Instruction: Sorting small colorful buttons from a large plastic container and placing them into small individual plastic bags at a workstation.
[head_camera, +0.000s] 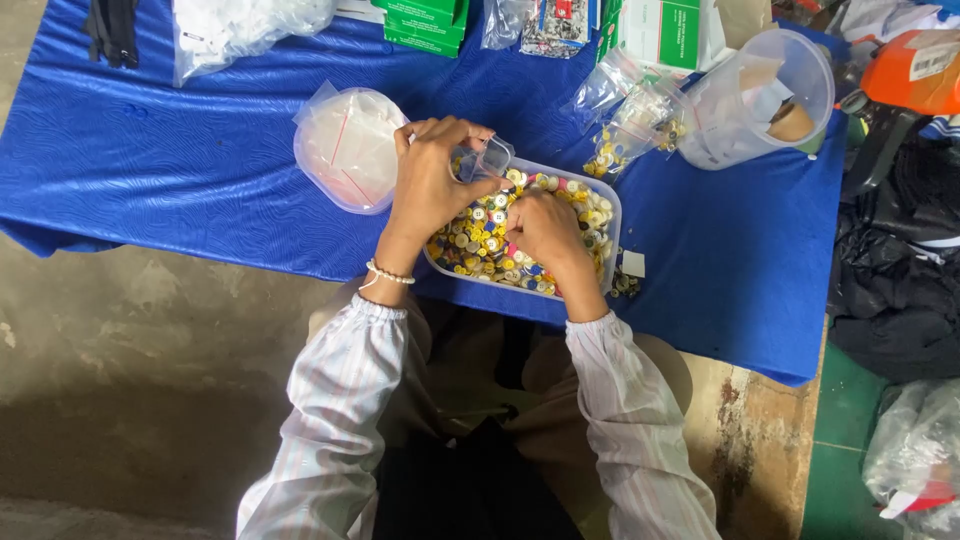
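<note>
small clear bag (487, 157) pinched by left hand (432, 180), right hand (540, 228) in buttons (478, 245)

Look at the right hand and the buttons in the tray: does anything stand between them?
Nothing visible does. The right hand rests directly on the buttons in the clear tray. The left hand holds a small clear bag above the tray's far-left corner, off to the side, not between them.

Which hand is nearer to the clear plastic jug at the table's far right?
Right. The right hand rests in the tray of buttons, on the side toward the jug; the left hand, holding a small clear bag, is farther away.
</note>
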